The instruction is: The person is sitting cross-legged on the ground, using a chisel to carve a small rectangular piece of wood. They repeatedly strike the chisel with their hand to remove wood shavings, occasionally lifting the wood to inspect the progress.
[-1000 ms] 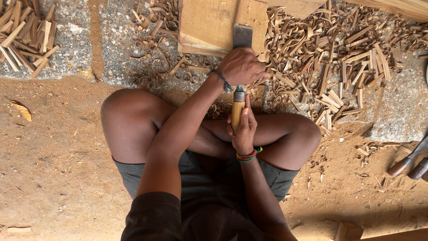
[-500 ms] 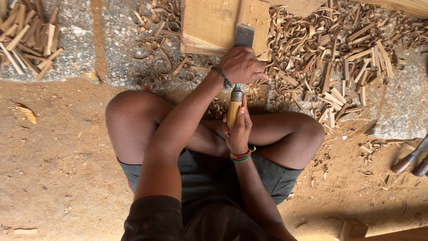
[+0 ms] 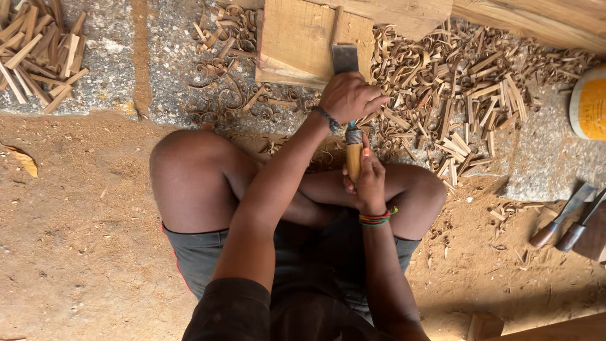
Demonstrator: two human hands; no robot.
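Note:
I sit cross-legged on a dusty floor. My left hand (image 3: 348,96) is closed around the metal shank of a wide chisel (image 3: 345,59), just behind its flat blade. That blade rests on the near edge of a pale wooden block (image 3: 297,38). My right hand (image 3: 368,183) grips the chisel's wooden handle (image 3: 353,158) from behind, close to my knees. Both wrists wear bands.
Curled shavings and wood chips (image 3: 454,95) lie thick around the block. A heap of small wood offcuts (image 3: 38,57) sits at the far left. Two more chisels (image 3: 568,218) lie at the right, near a yellow and white container (image 3: 588,104). Long timber (image 3: 536,22) crosses the top right.
The view has shifted slightly. Both hands keep their grip on the chisel, with the blade still at the block's near edge.

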